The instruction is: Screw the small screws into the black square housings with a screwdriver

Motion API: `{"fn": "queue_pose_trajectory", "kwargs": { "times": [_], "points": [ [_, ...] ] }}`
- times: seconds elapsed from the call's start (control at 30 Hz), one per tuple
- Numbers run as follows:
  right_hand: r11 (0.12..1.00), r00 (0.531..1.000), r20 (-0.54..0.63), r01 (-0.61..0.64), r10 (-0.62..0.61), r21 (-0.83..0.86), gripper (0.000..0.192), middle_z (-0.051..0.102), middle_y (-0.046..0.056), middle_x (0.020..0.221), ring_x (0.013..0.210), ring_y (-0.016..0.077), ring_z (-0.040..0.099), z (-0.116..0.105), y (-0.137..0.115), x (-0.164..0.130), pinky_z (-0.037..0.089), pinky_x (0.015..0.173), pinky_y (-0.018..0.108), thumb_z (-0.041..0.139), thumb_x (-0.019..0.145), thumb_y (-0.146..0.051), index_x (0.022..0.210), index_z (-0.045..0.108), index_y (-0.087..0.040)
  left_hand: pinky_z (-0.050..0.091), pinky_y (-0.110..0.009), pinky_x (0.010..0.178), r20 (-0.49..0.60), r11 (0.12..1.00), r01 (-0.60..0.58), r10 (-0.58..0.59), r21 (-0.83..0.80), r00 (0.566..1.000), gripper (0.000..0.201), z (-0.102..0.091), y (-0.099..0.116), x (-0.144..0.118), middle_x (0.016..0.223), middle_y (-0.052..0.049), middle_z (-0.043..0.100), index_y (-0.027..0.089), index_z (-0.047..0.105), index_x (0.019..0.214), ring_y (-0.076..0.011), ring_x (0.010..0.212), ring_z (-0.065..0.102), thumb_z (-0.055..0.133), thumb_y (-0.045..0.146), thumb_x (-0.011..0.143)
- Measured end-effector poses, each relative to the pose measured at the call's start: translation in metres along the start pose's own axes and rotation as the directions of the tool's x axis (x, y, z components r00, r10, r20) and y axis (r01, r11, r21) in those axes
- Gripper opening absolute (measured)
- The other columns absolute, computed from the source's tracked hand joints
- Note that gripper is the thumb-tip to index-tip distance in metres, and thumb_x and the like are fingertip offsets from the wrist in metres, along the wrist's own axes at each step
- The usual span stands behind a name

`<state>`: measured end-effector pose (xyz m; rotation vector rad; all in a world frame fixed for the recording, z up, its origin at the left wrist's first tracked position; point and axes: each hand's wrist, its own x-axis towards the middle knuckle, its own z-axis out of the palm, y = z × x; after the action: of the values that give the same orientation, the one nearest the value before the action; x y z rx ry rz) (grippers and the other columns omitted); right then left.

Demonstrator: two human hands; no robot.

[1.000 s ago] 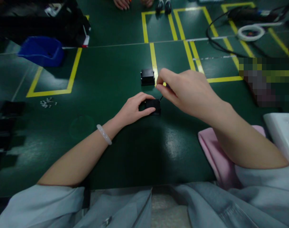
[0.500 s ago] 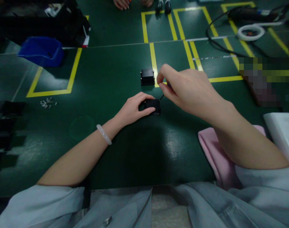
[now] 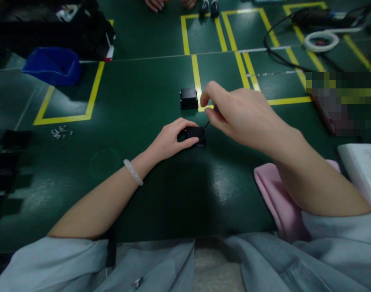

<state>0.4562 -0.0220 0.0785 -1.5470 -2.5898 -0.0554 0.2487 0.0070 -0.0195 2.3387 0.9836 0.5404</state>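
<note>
My left hand [image 3: 176,138] grips a small black box [image 3: 196,133] on the green table, thumb along its near side and fingers at its far side. My right hand [image 3: 234,109] is closed around a tool with a thin dark shaft, which looks like a screwdriver [image 3: 207,124]; its handle is mostly hidden by the fingers. The shaft slants down to the right end of the box, and its tip is too small to make out. Just beyond stands a second black box [image 3: 188,98] with small shiny bits at its sides.
Small screws [image 3: 61,132] lie in a loose pile at left, near a blue bin [image 3: 53,67]. Black parts [image 3: 9,162] line the left edge. A pink cloth [image 3: 272,190] and a white device [image 3: 362,170] are at right. Another person's hand [image 3: 155,4] shows at the far edge.
Almost nothing differs. The right fingers have shifted very slightly around the tool, while the left hand and the box stay in place.
</note>
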Motion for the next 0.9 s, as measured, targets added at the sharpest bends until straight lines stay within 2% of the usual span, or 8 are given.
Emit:
{"fn": "queue_pose_trajectory", "kwargs": {
  "times": [0.17,0.33,0.57,0.73,0.9],
  "points": [
    [0.997,0.999,-0.013,0.031,-0.030,0.074,0.032,0.065,0.004,0.086,0.071,0.0194,0.061,0.0007,0.0000,-0.0001,0.026,0.055,0.028,0.032,0.094,-0.030,0.120,0.047,-0.020,0.045,-0.030,0.085,0.000,1.000,-0.010,0.010,-0.003,1.000,0.039,0.0004,-0.0015,0.0002,0.108,-0.006,0.062,0.017,0.058,0.115,-0.0194,0.097,0.058,0.055,0.046,0.090],
    [0.999,1.000,0.005,0.011,-0.011,0.030,0.039,0.065,0.005,0.082,0.072,0.0193,0.061,0.0001,-0.0014,0.0010,0.024,0.056,0.028,0.025,0.097,-0.040,0.114,0.053,-0.020,0.045,-0.030,0.084,-0.012,1.000,-0.015,0.015,-0.009,1.000,0.039,0.0006,-0.0019,0.0001,0.107,-0.006,0.062,0.017,0.059,0.114,-0.0198,0.097,0.058,0.055,0.047,0.089],
    [0.997,0.999,-0.025,0.037,-0.035,0.068,0.034,0.063,0.004,0.082,0.066,0.0184,0.059,0.0002,-0.0013,-0.0014,0.026,0.054,0.028,0.029,0.094,-0.028,0.120,0.047,-0.019,0.046,-0.031,0.085,0.012,1.000,0.013,-0.013,-0.009,1.000,0.038,-0.0010,0.0008,0.0003,0.109,-0.006,0.062,0.018,0.058,0.114,-0.0203,0.098,0.059,0.055,0.046,0.089],
    [1.000,1.000,-0.001,-0.004,0.004,0.021,0.038,0.065,0.006,0.081,0.072,0.0212,0.062,0.0005,-0.0022,0.0004,0.025,0.055,0.029,0.026,0.097,-0.040,0.115,0.053,-0.020,0.045,-0.030,0.084,-0.002,1.000,-0.006,0.006,-0.011,1.000,0.038,0.0001,-0.0011,0.0000,0.107,-0.005,0.062,0.018,0.058,0.115,-0.0195,0.097,0.058,0.056,0.045,0.089],
    [0.999,1.000,0.001,0.019,-0.019,0.051,0.034,0.066,0.005,0.086,0.072,0.0210,0.062,-0.0011,-0.0003,-0.0010,0.027,0.057,0.029,0.029,0.095,-0.029,0.122,0.047,-0.020,0.045,-0.029,0.083,-0.001,1.000,-0.009,0.009,-0.001,1.000,0.037,-0.0003,-0.0003,0.0003,0.108,-0.005,0.062,0.017,0.059,0.115,-0.0188,0.096,0.058,0.055,0.044,0.090]
  ]
}}
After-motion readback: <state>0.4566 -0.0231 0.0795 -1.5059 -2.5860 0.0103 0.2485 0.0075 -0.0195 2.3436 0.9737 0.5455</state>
